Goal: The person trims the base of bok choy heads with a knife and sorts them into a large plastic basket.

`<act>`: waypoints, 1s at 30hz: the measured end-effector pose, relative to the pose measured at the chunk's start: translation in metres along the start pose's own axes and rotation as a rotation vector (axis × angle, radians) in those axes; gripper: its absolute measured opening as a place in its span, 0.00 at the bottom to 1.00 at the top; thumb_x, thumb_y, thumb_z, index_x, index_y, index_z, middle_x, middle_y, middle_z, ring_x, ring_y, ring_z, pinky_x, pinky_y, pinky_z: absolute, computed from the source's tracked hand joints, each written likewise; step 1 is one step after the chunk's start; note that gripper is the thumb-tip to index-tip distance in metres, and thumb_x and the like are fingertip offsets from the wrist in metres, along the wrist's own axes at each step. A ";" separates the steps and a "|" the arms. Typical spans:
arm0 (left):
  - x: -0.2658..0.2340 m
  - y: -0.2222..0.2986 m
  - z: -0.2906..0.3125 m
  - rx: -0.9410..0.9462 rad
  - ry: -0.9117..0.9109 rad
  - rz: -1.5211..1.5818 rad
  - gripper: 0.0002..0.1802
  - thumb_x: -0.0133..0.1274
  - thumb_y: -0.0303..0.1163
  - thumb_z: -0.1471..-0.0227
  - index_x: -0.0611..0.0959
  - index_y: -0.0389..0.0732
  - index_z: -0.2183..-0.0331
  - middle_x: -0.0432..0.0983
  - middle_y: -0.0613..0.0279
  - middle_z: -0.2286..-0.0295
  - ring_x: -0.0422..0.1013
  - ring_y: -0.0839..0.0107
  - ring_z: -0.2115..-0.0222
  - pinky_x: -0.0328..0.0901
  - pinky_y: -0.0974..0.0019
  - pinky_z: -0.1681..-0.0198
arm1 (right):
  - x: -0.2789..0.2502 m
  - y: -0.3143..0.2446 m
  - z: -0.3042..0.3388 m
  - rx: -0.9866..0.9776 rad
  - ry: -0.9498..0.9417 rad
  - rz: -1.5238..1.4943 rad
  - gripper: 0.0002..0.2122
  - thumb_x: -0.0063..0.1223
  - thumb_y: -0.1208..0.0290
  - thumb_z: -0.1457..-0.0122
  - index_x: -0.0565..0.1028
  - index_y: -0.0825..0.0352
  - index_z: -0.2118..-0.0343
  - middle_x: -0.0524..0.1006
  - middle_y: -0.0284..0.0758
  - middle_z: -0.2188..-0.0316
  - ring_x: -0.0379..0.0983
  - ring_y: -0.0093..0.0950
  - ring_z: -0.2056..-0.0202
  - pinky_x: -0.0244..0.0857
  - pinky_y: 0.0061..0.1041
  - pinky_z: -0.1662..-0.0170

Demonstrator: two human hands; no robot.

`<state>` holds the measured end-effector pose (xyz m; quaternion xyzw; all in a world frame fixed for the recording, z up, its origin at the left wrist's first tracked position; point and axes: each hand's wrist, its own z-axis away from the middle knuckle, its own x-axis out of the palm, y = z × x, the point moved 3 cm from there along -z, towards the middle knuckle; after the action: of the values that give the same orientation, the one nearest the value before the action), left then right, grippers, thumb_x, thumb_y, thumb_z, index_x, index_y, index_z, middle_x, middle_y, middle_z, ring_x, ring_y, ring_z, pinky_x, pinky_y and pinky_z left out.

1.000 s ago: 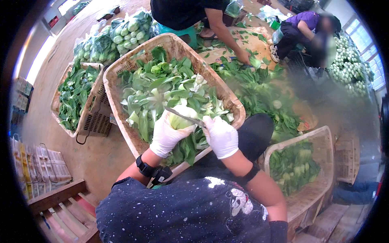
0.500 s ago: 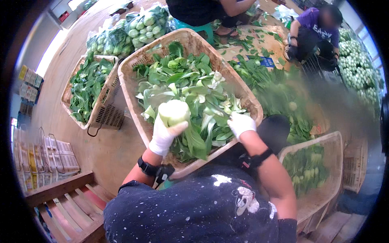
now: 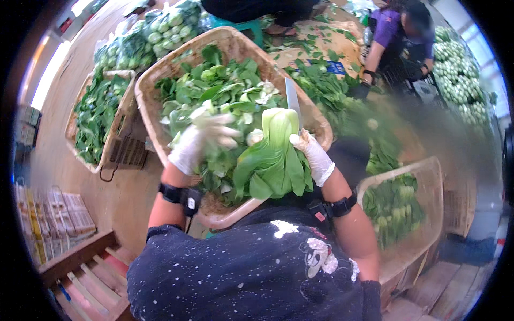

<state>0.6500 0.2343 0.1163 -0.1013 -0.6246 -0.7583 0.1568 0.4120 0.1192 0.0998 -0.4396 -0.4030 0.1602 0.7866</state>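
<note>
One raised bok choy (image 3: pixel 273 160), one knife (image 3: pixel 292 99), three crates of greens.
The bok choy hangs base up over the largest crate (image 3: pixel 227 43), just beside the right hand (image 3: pixel 315 155), whose fingers wrap the knife; whether they also grip the bok choy I cannot tell. The blurred left hand (image 3: pixel 197 142) spreads its fingers; any hold is unclear. Loose leaves fill the largest crate; the left crate (image 3: pixel 121 120) and right crate (image 3: pixel 431 200) hold greens too.

Head-high fisheye view, steeply downward
</note>
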 end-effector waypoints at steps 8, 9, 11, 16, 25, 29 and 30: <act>0.108 -0.013 -0.076 0.462 -0.100 -0.713 0.44 0.61 0.31 0.57 0.57 0.35 0.42 0.54 0.52 0.42 0.55 0.67 0.44 0.49 0.65 0.41 | -0.054 -0.027 0.025 -0.370 0.373 0.060 0.19 0.59 0.63 0.46 0.69 0.66 0.55 0.72 0.27 0.65 0.68 0.17 0.65 0.64 0.18 0.61; 0.145 -0.024 -0.090 0.326 -0.183 -0.445 0.40 0.60 0.30 0.55 0.59 0.35 0.43 0.59 0.53 0.45 0.58 0.67 0.46 0.52 0.65 0.42 | -0.057 -0.041 0.039 -0.454 0.444 0.146 0.19 0.58 0.62 0.46 0.69 0.66 0.55 0.72 0.27 0.66 0.68 0.17 0.66 0.64 0.18 0.61; 0.196 -0.045 -0.133 0.107 -0.319 -0.105 0.33 0.57 0.28 0.52 0.64 0.35 0.46 0.67 0.56 0.51 0.65 0.68 0.51 0.59 0.65 0.47 | -0.088 -0.066 0.075 -0.625 0.683 0.338 0.19 0.57 0.61 0.45 0.70 0.65 0.55 0.73 0.27 0.68 0.68 0.17 0.68 0.63 0.18 0.62; 0.267 -0.085 -0.286 -0.421 -0.362 0.084 0.16 0.55 0.34 0.51 0.78 0.35 0.61 0.78 0.54 0.67 0.75 0.61 0.68 0.70 0.59 0.61 | -0.197 -0.084 0.250 -0.576 1.173 0.012 0.13 0.52 0.62 0.43 0.71 0.62 0.58 0.76 0.28 0.73 0.59 0.11 0.88 0.53 0.09 0.86; 0.443 -0.112 -0.357 0.435 -0.110 -0.231 0.22 0.55 0.36 0.52 0.73 0.35 0.56 0.74 0.61 0.64 0.70 0.68 0.64 0.63 0.68 0.56 | -0.273 0.025 0.507 -0.764 1.867 -0.302 0.11 0.53 0.64 0.44 0.72 0.62 0.60 0.78 0.32 0.73 0.64 0.11 0.84 0.53 0.10 0.87; 0.576 -0.233 -0.257 0.163 -0.955 -0.337 0.11 0.50 0.30 0.49 0.79 0.38 0.62 0.75 0.61 0.62 0.69 0.70 0.59 0.62 0.68 0.52 | -0.328 0.062 0.551 -0.875 2.077 -0.259 0.10 0.51 0.64 0.42 0.71 0.62 0.62 0.77 0.30 0.75 0.64 0.12 0.85 0.54 0.12 0.87; 0.599 -0.273 -0.240 0.463 -1.228 -0.804 0.11 0.49 0.32 0.48 0.80 0.40 0.64 0.76 0.59 0.62 0.71 0.68 0.61 0.63 0.67 0.53 | -0.336 0.064 0.550 -0.881 2.113 -0.226 0.10 0.51 0.64 0.42 0.71 0.62 0.61 0.77 0.30 0.75 0.64 0.13 0.85 0.53 0.12 0.87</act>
<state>0.0037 -0.0210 0.0277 -0.2339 -0.7314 -0.4145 -0.4883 -0.2176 0.2610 0.0403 -0.5526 0.3995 -0.5146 0.5198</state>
